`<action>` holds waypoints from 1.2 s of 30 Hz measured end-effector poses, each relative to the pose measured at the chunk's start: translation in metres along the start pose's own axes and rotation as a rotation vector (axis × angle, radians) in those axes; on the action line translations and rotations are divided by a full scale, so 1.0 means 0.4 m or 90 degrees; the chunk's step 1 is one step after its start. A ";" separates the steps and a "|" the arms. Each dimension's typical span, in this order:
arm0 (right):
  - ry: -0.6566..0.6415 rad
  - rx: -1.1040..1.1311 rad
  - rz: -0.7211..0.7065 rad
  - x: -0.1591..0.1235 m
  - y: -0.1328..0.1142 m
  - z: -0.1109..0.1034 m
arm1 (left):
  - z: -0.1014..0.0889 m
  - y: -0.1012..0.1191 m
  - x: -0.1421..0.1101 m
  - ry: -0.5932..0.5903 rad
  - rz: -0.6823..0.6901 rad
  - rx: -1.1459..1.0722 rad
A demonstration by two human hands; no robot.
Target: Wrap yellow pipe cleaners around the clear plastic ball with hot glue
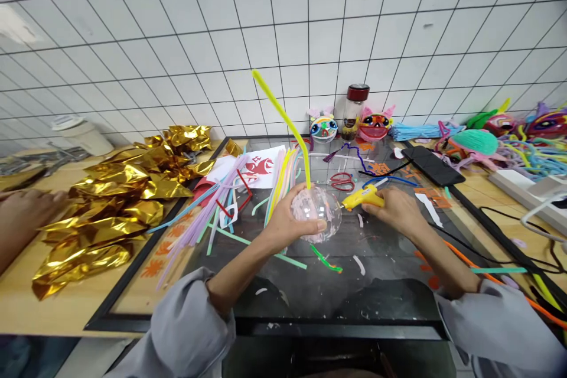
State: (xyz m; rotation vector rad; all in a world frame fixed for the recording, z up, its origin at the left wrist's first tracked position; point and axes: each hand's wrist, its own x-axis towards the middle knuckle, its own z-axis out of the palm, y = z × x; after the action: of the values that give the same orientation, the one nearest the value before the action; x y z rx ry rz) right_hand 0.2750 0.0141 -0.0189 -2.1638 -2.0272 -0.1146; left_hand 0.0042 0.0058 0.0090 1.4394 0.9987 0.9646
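Observation:
My left hand point(289, 217) is wrapped round a clear plastic ball point(328, 212), its thumb across the front. A long yellow pipe cleaner point(283, 115) rises from the ball's top, bent partway and leaning left; how it is fixed there I cannot make out. In my right hand point(396, 208) is a yellow hot glue gun point(362, 196), its nozzle pointing left, at or very near the ball's right side. Below the ball lies a short green pipe cleaner piece point(325, 258). Red-handled scissors point(342, 181) rest just behind.
Pipe cleaner bundles point(204, 204) and crumpled gold foil point(106, 212) lie left, beside another person's hand point(33, 209). Behind stand a bottle point(353, 112) and decorated balls point(323, 127). To the right are a black phone point(434, 165), a power strip point(531, 198) and cables.

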 end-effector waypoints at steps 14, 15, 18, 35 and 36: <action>0.299 0.434 -0.411 -0.058 -0.156 -0.136 | 0.014 -0.018 0.001 0.043 0.060 0.180; 0.288 0.445 -0.434 -0.065 -0.175 -0.146 | 0.015 -0.022 0.001 0.046 0.068 0.201; 0.283 0.484 -0.441 -0.075 -0.210 -0.154 | 0.019 -0.032 0.000 0.056 0.103 0.273; 0.357 0.536 -0.397 -0.097 -0.195 -0.115 | 0.019 -0.029 0.000 0.029 0.051 0.201; 0.371 0.526 -0.404 -0.098 -0.194 -0.115 | 0.018 -0.026 0.000 0.023 0.041 0.186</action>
State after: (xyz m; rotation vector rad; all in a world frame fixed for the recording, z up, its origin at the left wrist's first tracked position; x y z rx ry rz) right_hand 0.1977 -0.0280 0.0252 -0.8423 -1.8411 0.0173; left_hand 0.0105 0.0042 -0.0022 1.7101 1.1622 0.9213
